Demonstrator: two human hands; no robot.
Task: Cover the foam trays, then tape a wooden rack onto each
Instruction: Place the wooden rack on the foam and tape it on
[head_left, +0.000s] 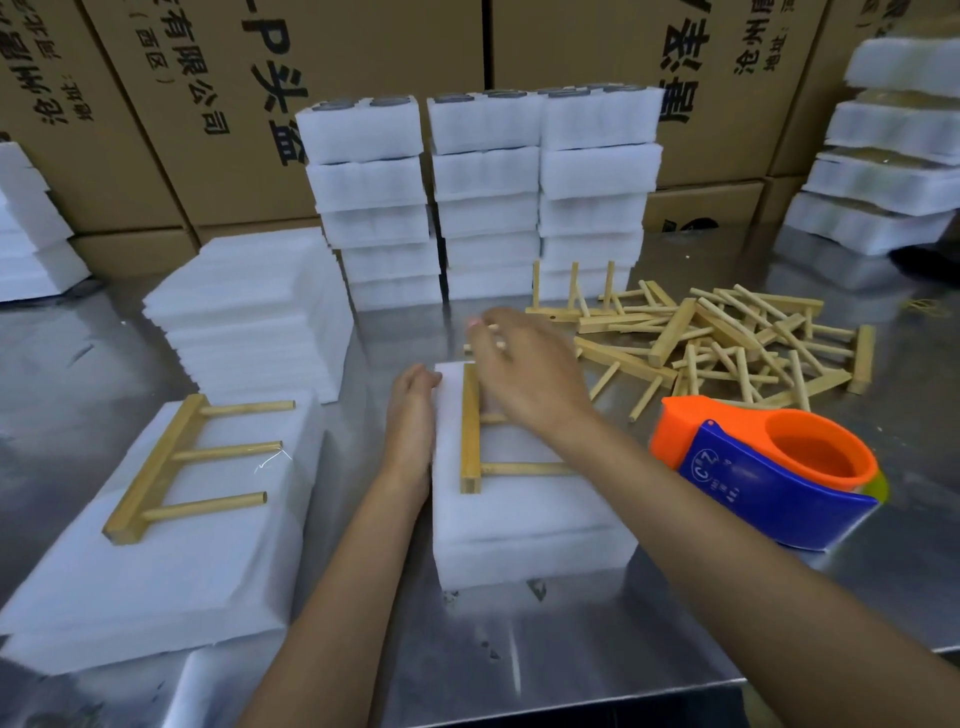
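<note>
We see a covered foam tray (524, 525) lying on the steel desk (597, 639) in front of us, with a wooden rack (471, 431) lying flat on its top, the rack's bar toward the left and its pegs running right under our right arm. Our left hand (413, 415) rests against the tray's left edge with its fingers straight, its grip spread and holding nothing. Our right hand (524, 364) reaches over the far end of the rack; it is blurred, and we cannot tell whether its grip pinches the pegs or only touches them. To the left lies another covered tray (156, 571) carrying its own rack (182, 457). Just right of the middle tray sits an orange and blue tape dispenser (769, 467), and behind it a loose pile of wooden racks (727, 343). Stacks of foam trays (483, 197) and a stack of foam sheets (254, 312) stand farther back before cardboard boxes (208, 104).
</note>
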